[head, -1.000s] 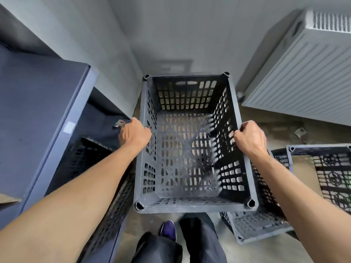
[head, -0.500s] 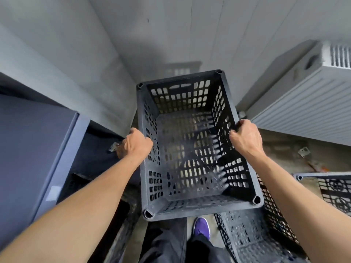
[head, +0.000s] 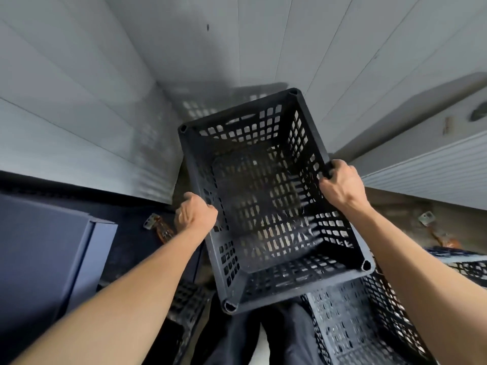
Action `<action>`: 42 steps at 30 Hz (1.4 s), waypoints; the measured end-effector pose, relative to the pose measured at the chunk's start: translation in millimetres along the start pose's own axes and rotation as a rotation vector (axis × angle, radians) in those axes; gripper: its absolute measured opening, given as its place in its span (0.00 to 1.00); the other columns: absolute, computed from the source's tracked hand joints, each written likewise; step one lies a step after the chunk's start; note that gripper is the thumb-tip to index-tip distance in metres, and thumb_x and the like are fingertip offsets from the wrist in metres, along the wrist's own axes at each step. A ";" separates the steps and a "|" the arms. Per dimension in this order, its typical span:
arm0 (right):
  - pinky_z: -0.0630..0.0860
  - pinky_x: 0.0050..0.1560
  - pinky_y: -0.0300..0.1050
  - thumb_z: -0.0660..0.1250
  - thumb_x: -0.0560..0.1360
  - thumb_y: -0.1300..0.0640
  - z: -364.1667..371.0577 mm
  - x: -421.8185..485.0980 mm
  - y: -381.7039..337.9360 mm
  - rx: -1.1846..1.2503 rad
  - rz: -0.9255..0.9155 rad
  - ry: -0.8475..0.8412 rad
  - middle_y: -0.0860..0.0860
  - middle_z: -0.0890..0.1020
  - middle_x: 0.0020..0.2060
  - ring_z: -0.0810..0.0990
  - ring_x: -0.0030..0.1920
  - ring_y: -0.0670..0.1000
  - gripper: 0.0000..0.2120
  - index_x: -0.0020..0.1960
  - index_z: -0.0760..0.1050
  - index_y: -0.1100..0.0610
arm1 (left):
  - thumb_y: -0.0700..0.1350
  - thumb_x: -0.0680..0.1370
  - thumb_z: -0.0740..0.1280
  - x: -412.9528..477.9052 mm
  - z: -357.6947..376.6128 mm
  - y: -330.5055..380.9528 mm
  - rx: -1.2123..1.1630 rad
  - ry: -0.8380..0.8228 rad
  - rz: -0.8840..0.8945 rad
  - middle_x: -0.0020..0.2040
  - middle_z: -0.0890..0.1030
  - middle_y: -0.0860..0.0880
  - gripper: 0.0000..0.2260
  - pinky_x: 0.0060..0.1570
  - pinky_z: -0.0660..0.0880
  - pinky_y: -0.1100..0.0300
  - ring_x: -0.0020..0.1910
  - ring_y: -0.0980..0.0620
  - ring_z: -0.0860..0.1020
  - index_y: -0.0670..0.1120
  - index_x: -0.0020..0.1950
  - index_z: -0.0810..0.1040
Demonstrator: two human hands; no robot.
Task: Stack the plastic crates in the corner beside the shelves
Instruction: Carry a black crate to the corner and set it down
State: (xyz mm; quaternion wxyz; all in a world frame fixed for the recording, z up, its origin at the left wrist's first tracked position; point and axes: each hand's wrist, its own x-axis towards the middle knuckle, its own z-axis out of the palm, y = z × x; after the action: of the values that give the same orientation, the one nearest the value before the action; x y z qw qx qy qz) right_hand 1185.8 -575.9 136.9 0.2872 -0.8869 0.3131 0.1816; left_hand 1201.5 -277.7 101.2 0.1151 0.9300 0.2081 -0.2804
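Note:
I carry an empty black perforated plastic crate in front of me, off the floor and turned a little clockwise, its far end pointing into the wall corner. My left hand grips its left long rim. My right hand grips the right long rim. Another black crate lies on the floor at the lower right, partly under the carried one. A further crate shows at the right edge. Part of one more crate sits low at the left, beside the shelf.
A dark blue shelf unit stands at the left. Grey panelled walls meet in a corner straight ahead. A white radiator hangs on the right wall. My dark trousers show at the bottom.
The crate has gone up and forward towards the corner and turned slightly clockwise. Both hands keep their grip on the rims. The view has tilted up towards the walls.

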 end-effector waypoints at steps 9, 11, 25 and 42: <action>0.77 0.64 0.59 0.64 0.73 0.59 13.6 46.1 -18.4 -0.056 -0.034 -0.074 0.61 0.79 0.62 0.78 0.59 0.63 0.25 0.70 0.72 0.59 | 0.46 0.78 0.68 16.7 23.8 5.1 -0.072 -0.088 -0.169 0.61 0.79 0.35 0.20 0.56 0.78 0.45 0.59 0.34 0.78 0.36 0.65 0.70; 0.77 0.61 0.55 0.64 0.73 0.59 20.3 61.2 -18.8 -0.090 -0.062 -0.084 0.61 0.78 0.60 0.78 0.57 0.62 0.24 0.69 0.73 0.58 | 0.47 0.77 0.68 22.3 33.6 7.3 -0.062 -0.088 -0.207 0.62 0.79 0.35 0.21 0.58 0.77 0.46 0.61 0.35 0.77 0.36 0.65 0.70; 0.72 0.62 0.58 0.63 0.74 0.67 88.0 144.7 -27.5 -0.311 -0.205 -0.170 0.61 0.68 0.64 0.67 0.66 0.63 0.25 0.70 0.66 0.61 | 0.47 0.76 0.68 53.9 125.8 18.1 -0.118 -0.140 -0.370 0.60 0.81 0.38 0.19 0.53 0.76 0.52 0.60 0.38 0.79 0.37 0.62 0.77; 0.67 0.72 0.60 0.68 0.76 0.60 157.5 237.5 -62.8 -0.490 -0.407 -0.234 0.65 0.69 0.70 0.66 0.72 0.66 0.30 0.76 0.63 0.61 | 0.49 0.76 0.64 89.5 202.5 49.1 -0.441 -0.334 -0.486 0.54 0.84 0.39 0.18 0.54 0.79 0.53 0.53 0.41 0.83 0.37 0.57 0.81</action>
State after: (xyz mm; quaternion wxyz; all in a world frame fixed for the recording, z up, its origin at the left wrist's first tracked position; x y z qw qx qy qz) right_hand 1380.1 -544.8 -78.6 0.1299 -0.9470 0.0414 0.2910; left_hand 1195.5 -359.4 -110.3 0.2751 0.7477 0.4567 -0.3960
